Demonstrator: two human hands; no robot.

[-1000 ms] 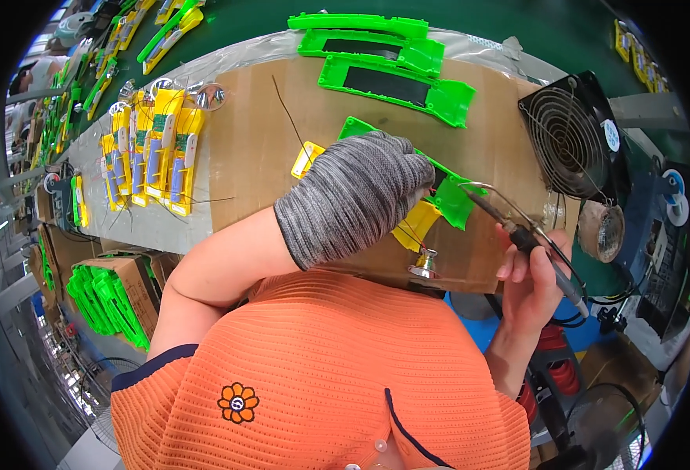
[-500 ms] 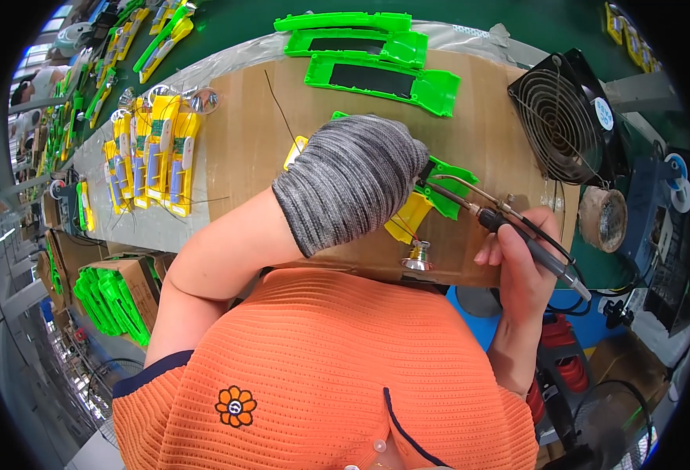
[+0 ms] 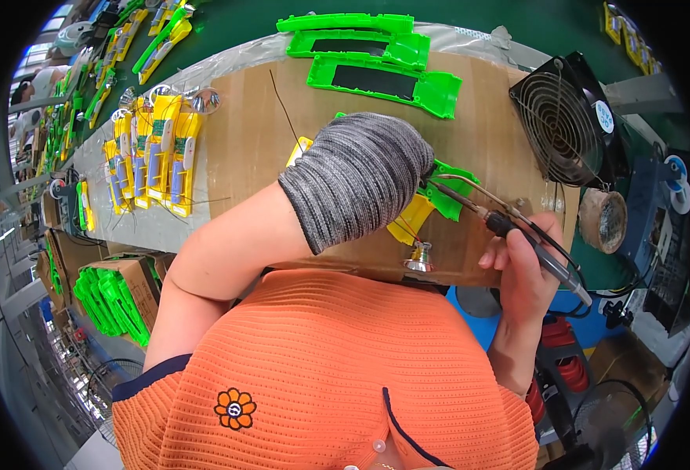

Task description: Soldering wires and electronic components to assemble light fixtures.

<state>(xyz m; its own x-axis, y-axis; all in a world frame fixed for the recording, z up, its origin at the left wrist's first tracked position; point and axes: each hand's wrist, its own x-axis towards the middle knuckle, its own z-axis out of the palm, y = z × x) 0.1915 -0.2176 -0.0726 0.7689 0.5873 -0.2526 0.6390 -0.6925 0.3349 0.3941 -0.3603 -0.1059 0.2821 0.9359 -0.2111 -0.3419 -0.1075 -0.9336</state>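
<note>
My left hand [image 3: 368, 176], in a grey-and-black striped knit glove, lies over a green plastic housing [image 3: 458, 182] and a yellow plastic part [image 3: 413, 221]. Its fingers are hidden, so what they hold cannot be seen. Thin wires run from the yellow part to a small silver lamp cup [image 3: 418, 258] on the cardboard. My right hand [image 3: 523, 266], bare, is closed around the grip of a soldering iron [image 3: 558, 270] with a thin metal tube alongside. The iron slants up to the left; its tip ends beside the gloved fingers, partly hidden.
Several green housings [image 3: 384, 82] lie at the far side of the cardboard [image 3: 243, 149]. Yellow parts with blue cells [image 3: 157, 160] stand in a row at left. A black fan [image 3: 560, 117] and a tape roll [image 3: 603, 221] sit at right. A carton [image 3: 137, 282] of green pieces is lower left.
My gloved left hand has shifted very slightly to the right. The soldering iron and my right hand have barely moved.
</note>
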